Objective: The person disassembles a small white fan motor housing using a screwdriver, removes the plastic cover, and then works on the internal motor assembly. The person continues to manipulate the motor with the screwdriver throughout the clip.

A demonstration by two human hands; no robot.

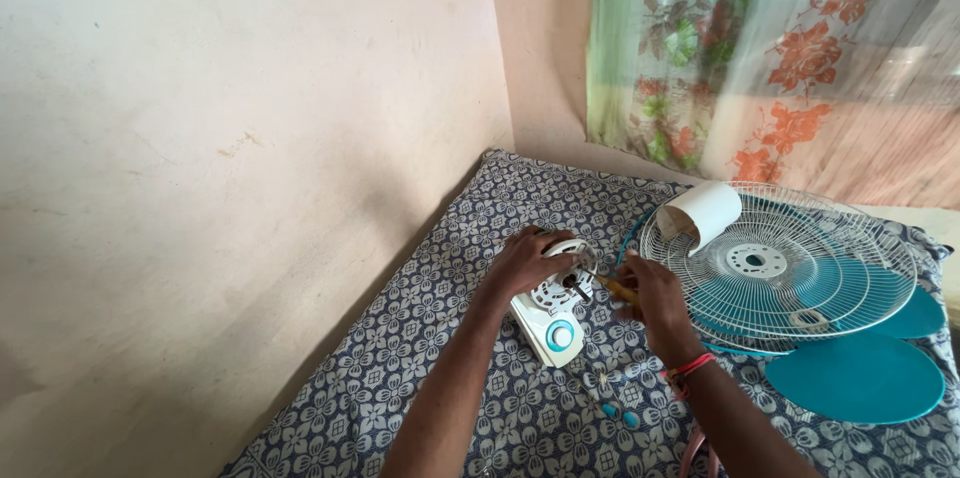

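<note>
fan motor housing [553, 310]: top hidden under left hand [520, 263] | screwdriver [618, 288]: tip too small to tell | teal blades [855, 373]: partly behind wire guard [800, 268] | forearms: cut off at bottom edge

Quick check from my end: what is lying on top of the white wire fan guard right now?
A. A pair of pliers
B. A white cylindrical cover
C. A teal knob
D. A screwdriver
B: a white cylindrical cover lies on its side on the white wire fan guard, open end facing the hands, with teal fan blades under and beside the guard.
</note>
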